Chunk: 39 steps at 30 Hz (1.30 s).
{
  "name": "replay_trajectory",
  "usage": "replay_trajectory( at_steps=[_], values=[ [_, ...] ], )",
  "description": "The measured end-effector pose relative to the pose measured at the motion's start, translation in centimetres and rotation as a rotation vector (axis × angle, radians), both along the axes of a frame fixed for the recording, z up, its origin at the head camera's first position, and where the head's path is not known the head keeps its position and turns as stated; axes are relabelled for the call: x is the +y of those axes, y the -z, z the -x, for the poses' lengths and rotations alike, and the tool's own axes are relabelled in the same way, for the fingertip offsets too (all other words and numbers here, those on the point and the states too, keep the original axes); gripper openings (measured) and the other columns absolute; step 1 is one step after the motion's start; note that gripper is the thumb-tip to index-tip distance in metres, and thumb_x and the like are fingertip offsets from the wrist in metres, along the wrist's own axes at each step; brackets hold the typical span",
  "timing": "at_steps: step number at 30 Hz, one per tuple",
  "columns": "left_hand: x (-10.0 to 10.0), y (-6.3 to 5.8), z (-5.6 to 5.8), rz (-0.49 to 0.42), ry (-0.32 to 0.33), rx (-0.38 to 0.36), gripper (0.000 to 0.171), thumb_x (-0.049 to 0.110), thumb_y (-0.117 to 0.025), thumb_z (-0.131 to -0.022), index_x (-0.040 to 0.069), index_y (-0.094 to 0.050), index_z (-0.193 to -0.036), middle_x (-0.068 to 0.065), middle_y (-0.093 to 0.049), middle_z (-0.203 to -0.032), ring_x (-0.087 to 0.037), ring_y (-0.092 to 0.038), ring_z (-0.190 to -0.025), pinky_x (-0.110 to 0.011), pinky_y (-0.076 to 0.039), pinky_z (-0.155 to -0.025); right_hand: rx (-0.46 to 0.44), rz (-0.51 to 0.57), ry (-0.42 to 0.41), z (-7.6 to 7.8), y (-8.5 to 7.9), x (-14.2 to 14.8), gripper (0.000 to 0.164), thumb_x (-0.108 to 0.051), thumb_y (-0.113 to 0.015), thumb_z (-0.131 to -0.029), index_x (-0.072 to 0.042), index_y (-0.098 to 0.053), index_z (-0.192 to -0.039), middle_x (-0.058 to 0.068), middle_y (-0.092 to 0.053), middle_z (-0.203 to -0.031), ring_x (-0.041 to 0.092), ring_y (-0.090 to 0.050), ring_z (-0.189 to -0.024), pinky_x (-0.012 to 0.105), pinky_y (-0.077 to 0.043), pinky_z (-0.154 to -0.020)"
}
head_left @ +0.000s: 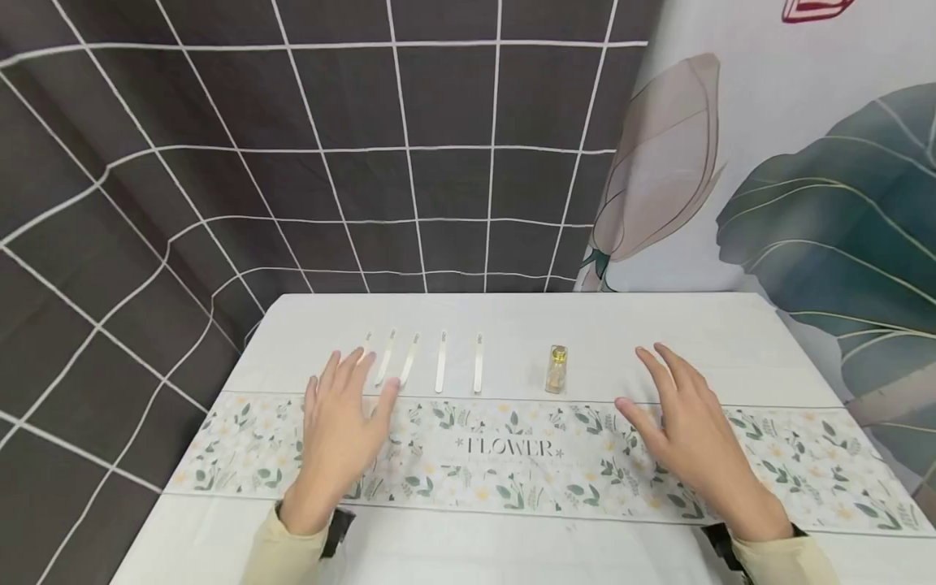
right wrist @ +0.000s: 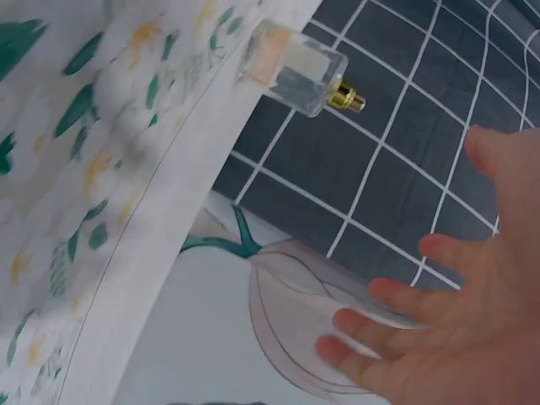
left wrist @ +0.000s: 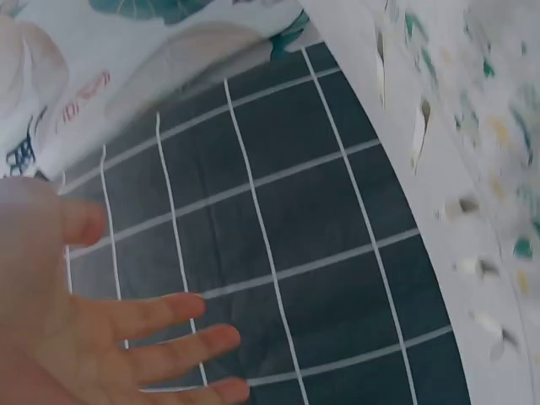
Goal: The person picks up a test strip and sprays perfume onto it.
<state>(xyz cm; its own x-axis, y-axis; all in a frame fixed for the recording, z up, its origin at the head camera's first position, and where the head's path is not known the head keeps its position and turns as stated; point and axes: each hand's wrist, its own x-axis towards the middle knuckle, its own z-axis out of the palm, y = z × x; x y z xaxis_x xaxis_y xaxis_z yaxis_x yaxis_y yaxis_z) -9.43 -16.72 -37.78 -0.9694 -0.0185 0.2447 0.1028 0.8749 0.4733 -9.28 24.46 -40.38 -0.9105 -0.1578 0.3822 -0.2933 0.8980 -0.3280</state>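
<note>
My left hand (head_left: 338, 431) is over the left part of the table, fingers spread, holding nothing. Just beyond its fingertips several slim white paper strips (head_left: 441, 363) lie in a row; the hand partly covers the leftmost one. In the left wrist view the strips, such as one strip (left wrist: 419, 135), appear apart from the fingers. A clear glass perfume bottle (head_left: 556, 370) with a gold spray nozzle and no cap on it is right of the strips. To the bottle's right, my right hand (head_left: 691, 431) is spread with nothing in it; the right wrist view shows the bottle (right wrist: 295, 67) apart from it.
The white table (head_left: 658, 325) carries a floral-patterned band (head_left: 512, 479) with the word FLOWER across its middle. Behind it hangs a dark grid cloth (head_left: 446, 106), and at the right a white curtain (head_left: 673, 49) with large leaves.
</note>
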Motion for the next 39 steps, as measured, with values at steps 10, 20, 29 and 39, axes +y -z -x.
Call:
replay_trajectory(
  at_steps=[10,20,29,39],
  values=[
    [-4.6,-0.1,4.9,-0.282,-0.132,0.214,0.034,0.027,-0.058,-0.104,-0.002,-0.07,-0.116,-0.022,-0.073,-0.105,-0.038,-0.068,-0.101,-0.048,-0.05,-0.091,0.018,0.172,-0.068,2.2,-0.2,-1.3,0.066,-0.026,-0.072,-0.097,-0.005,-0.041,-0.151,0.022,-0.047,-0.149,0.043,-0.05,-0.131,0.063,-0.045,-0.098],
    [-8.1,3.1,7.6,-0.322,-0.204,-0.049,0.034,0.028,-0.056,-0.104,-0.001,-0.072,-0.112,-0.019,-0.075,-0.098,-0.03,-0.068,-0.084,-0.029,-0.045,-0.071,-0.173,0.128,-0.152,5.9,1.6,-2.8,0.068,-0.039,-0.066,-0.1,-0.009,-0.038,-0.153,0.02,-0.047,-0.15,0.04,-0.052,-0.131,0.061,-0.046,-0.1],
    [-9.6,4.5,8.6,-0.249,-0.216,-0.287,0.043,0.033,-0.055,-0.103,-0.006,-0.069,-0.112,-0.018,-0.074,-0.092,-0.019,-0.061,-0.071,-0.028,-0.045,-0.062,-0.313,0.253,-0.174,7.9,3.4,-3.4,0.073,-0.033,-0.073,-0.095,-0.009,-0.034,-0.151,0.019,-0.044,-0.15,0.041,-0.055,-0.126,0.058,-0.049,-0.097],
    [-9.8,4.8,9.5,-0.104,-0.122,-0.486,0.05,0.041,-0.054,-0.102,0.005,-0.063,-0.068,-0.003,-0.053,-0.056,-0.015,-0.046,-0.051,-0.027,-0.04,-0.051,-0.3,0.258,-0.219,8.7,4.1,-3.9,0.073,-0.03,-0.076,-0.093,-0.004,-0.038,-0.149,0.02,-0.048,-0.147,0.039,-0.055,-0.126,0.056,-0.049,-0.099]
  ],
)
